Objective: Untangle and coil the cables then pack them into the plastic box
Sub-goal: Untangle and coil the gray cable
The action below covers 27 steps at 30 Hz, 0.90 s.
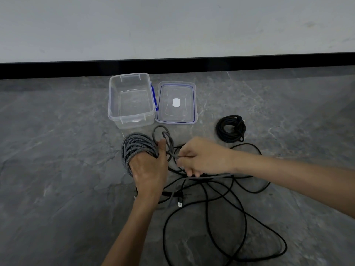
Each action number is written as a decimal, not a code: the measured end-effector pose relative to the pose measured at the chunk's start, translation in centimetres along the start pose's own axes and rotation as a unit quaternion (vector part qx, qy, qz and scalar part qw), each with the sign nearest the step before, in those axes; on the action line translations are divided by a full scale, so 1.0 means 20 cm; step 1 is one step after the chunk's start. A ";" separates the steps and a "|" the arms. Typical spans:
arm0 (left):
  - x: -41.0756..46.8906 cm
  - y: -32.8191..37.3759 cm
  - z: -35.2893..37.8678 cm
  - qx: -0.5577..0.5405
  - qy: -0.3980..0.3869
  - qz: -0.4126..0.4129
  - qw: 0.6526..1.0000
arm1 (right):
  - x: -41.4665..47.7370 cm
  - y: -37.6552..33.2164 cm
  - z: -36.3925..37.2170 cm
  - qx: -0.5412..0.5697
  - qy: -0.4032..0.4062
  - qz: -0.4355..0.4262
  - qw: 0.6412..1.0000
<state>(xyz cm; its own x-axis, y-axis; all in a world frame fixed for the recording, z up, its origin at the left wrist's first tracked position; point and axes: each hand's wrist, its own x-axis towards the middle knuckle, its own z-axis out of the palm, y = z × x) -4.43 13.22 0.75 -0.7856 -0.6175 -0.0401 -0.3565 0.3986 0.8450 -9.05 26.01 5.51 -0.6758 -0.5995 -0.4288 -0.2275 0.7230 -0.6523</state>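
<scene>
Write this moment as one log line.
step: coiling grey cable | left hand: holds coil | right hand: pinches strand | black coil: set aside | plastic box: open, empty | loose black cable: tangled

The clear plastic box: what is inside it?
Nothing shows inside the clear rectangular plastic box; its bare bottom is visible. Nothing covers it: its clear blue-rimmed lid lies beside it.

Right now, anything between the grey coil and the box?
Nothing visible: the plastic box sits just beyond the grey cable coil, lid off beside it. But the coil's loose tail, pinched by the right hand, lies among the tangled black cable.
</scene>
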 end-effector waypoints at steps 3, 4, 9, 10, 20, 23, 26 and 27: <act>0.01 0.00 0.00 -0.025 0.016 -0.004 1.000 | 0.02 0.02 -0.01 -0.064 0.073 -0.035 0.995; 0.01 0.01 -0.01 -0.039 0.017 -0.003 0.999 | 0.02 0.02 -0.02 -0.058 0.094 -0.045 0.993; 0.03 0.03 -0.01 -0.069 0.008 0.020 0.997 | 0.01 0.06 -0.04 0.020 0.170 -0.074 0.983; 0.03 0.04 -0.01 -0.074 0.009 0.022 0.997 | 0.01 0.07 -0.05 0.036 0.180 -0.072 0.980; 0.03 0.03 -0.02 -0.167 0.010 -0.021 0.986 | -0.01 0.05 -0.10 0.129 0.127 -0.087 0.980; 0.02 0.02 -0.02 -0.175 -0.010 -0.015 0.984 | -0.01 0.05 -0.11 0.105 0.154 -0.083 0.979; 0.02 0.01 -0.02 -0.166 -0.031 0.013 0.985 | 0.00 0.04 -0.14 0.062 0.194 -0.097 0.974; 0.02 0.01 -0.02 -0.163 -0.040 0.024 0.986 | 0.00 0.03 -0.15 0.047 0.206 -0.105 0.972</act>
<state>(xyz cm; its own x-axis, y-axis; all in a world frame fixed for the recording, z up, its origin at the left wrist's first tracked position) -4.56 12.75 1.10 -0.8395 -0.5426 -0.0268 -0.1468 0.1790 0.9728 -11.32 27.55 6.96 -0.8484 -0.5294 -0.0061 -0.3398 0.5533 -0.7605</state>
